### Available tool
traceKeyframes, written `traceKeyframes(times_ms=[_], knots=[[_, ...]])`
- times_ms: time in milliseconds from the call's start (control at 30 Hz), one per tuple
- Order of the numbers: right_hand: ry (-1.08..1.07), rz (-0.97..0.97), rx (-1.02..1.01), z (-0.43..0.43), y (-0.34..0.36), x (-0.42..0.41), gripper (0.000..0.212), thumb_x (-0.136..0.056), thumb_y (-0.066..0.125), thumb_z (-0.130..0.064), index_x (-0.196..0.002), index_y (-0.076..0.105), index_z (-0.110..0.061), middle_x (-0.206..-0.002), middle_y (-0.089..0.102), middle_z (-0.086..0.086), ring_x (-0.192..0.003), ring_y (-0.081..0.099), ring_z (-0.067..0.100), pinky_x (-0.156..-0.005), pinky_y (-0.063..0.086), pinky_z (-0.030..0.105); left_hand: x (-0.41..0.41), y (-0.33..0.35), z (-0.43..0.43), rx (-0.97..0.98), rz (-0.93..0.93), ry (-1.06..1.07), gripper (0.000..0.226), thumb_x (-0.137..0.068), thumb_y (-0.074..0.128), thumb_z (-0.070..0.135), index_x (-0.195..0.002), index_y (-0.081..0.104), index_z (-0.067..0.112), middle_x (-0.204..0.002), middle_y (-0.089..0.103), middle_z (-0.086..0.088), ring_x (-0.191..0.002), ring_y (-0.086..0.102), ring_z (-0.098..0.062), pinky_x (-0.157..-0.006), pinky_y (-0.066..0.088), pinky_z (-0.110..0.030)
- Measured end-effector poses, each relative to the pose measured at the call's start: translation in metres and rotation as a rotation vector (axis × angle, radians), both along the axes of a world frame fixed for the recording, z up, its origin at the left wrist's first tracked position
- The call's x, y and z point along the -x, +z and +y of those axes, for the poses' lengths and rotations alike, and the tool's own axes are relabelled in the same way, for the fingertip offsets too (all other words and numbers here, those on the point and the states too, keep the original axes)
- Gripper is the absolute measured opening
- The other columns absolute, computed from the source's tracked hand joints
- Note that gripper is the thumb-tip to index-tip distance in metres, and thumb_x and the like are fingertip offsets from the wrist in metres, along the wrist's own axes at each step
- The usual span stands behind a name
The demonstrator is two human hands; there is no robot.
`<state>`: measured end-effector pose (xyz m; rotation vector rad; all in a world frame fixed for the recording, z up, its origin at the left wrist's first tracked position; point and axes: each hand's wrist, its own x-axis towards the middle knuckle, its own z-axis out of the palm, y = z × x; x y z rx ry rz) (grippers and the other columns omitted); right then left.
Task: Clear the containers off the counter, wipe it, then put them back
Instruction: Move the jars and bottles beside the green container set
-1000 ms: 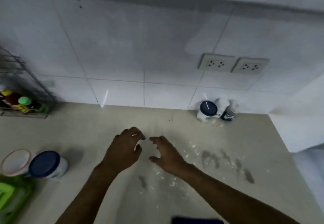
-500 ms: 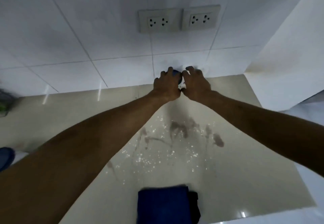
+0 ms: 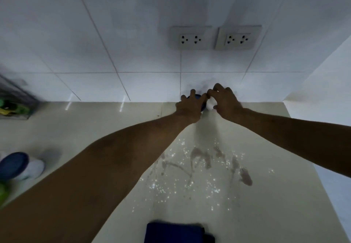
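Note:
Both arms reach to the back of the beige counter (image 3: pixel 266 195), below the wall sockets. My left hand (image 3: pixel 190 107) wraps over a white jar with a dark blue lid (image 3: pixel 198 96), which it mostly hides. My right hand (image 3: pixel 226 100) closes around a small white container (image 3: pixel 209 106) beside it, of which only a sliver shows. Another blue-lidded white jar (image 3: pixel 20 166) lies at the counter's left side. A dark blue cloth (image 3: pixel 176 232) rests at the near edge. Brown smears (image 3: pixel 245 176) and white specks cover the counter's middle.
A wire rack (image 3: pixel 13 100) with green-capped bottles stands at the far left against the tiled wall. Two double sockets (image 3: pixel 214 37) sit on the wall above my hands. A white side wall (image 3: pixel 322 94) bounds the counter on the right. Something green (image 3: pixel 2 193) shows at the left edge.
My hands went from mid-counter to the two containers at the back wall and have closed over them. The view has swung right and closer.

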<state>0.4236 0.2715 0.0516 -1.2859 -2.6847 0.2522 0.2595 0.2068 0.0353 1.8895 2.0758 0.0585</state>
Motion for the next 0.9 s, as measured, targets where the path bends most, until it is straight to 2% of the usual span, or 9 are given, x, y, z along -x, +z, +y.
traceKeyframes(times_ms=[100,167,267,367,433,567,633,733,900], knots=[[-0.002,0.097,0.042,-0.009,0.006,0.006,0.048,-0.075,0.074,0.01,-0.116,0.067,-0.014,-0.118,0.054,0.012,-0.089,0.05,0.032,-0.077,0.049,0.04,0.009,0.012,-0.011,-0.082,-0.067,0.025,0.103,-0.085,0.088,0.034,-0.166,0.024,0.038,-0.159,0.03,-0.009,-0.124,0.054,-0.042,-0.087,0.06,-0.052],[0.031,0.158,0.026,-0.02,0.012,0.014,0.048,-0.075,0.078,0.002,-0.118,0.068,-0.016,-0.116,0.055,0.009,-0.092,0.056,0.034,-0.08,0.052,0.042,0.021,0.022,-0.028,-0.186,-0.103,0.068,0.107,-0.073,0.095,0.042,-0.161,0.035,0.034,-0.152,0.039,-0.009,-0.118,0.056,-0.037,-0.08,0.061,-0.048],[0.101,0.24,0.066,-0.047,0.025,0.045,0.058,-0.071,0.09,-0.013,-0.126,0.068,-0.014,-0.117,0.057,0.01,-0.102,0.062,0.034,-0.089,0.056,0.046,0.053,0.035,-0.07,-0.299,-0.136,0.149,0.099,-0.06,0.098,0.047,-0.145,0.054,0.025,-0.138,0.046,-0.011,-0.112,0.055,-0.033,-0.068,0.056,-0.04],[0.151,0.293,0.183,-0.081,0.035,0.09,0.061,-0.066,0.096,-0.015,-0.122,0.072,-0.007,-0.11,0.061,0.012,-0.097,0.065,0.032,-0.084,0.053,0.038,0.096,0.041,-0.129,-0.306,-0.21,0.258,0.093,-0.062,0.099,0.047,-0.142,0.058,0.025,-0.132,0.05,-0.009,-0.114,0.053,-0.029,-0.074,0.057,-0.042],[0.242,0.308,0.277,-0.111,0.039,0.133,0.057,-0.068,0.096,-0.017,-0.12,0.074,-0.009,-0.107,0.065,0.011,-0.094,0.066,0.027,-0.082,0.051,0.035,0.133,0.042,-0.177,-0.287,-0.183,0.34,0.095,-0.065,0.097,0.051,-0.147,0.056,0.028,-0.132,0.056,-0.009,-0.118,0.054,-0.03,-0.081,0.057,-0.042],[0.458,0.325,0.451,-0.186,0.04,0.234,0.059,-0.075,0.092,-0.018,-0.131,0.072,-0.012,-0.119,0.073,0.01,-0.105,0.068,0.024,-0.094,0.056,0.037,0.211,0.043,-0.285,-0.279,-0.09,0.563,0.092,-0.066,0.091,0.055,-0.148,0.055,0.031,-0.128,0.059,-0.006,-0.116,0.057,-0.032,-0.079,0.055,-0.041],[0.553,0.311,0.482,-0.228,0.039,0.286,0.061,-0.075,0.091,-0.019,-0.132,0.071,-0.013,-0.121,0.073,0.009,-0.108,0.068,0.023,-0.097,0.057,0.039,0.246,0.043,-0.344,-0.287,-0.057,0.696,0.091,-0.066,0.089,0.055,-0.147,0.055,0.03,-0.127,0.057,-0.006,-0.114,0.057,-0.033,-0.079,0.059,-0.045],[0.637,0.282,0.51,-0.293,0.037,0.361,0.062,-0.074,0.089,-0.024,-0.133,0.071,-0.016,-0.119,0.071,0.008,-0.108,0.066,0.024,-0.095,0.057,0.038,0.294,0.035,-0.43,-0.273,-0.053,0.901,0.097,-0.064,0.088,0.056,-0.15,0.051,0.03,-0.138,0.051,-0.011,-0.121,0.057,-0.04,-0.086,0.061,-0.05],[0.739,0.21,0.519,-0.381,0.03,0.452,0.064,-0.068,0.088,-0.021,-0.13,0.072,-0.018,-0.12,0.07,0.009,-0.11,0.067,0.03,-0.095,0.057,0.041,0.343,0.01,-0.522,-0.19,-0.026,1.129,0.097,-0.065,0.092,0.054,-0.148,0.055,0.021,-0.135,0.05,-0.013,-0.114,0.061,-0.044,-0.078,0.063,-0.051]])
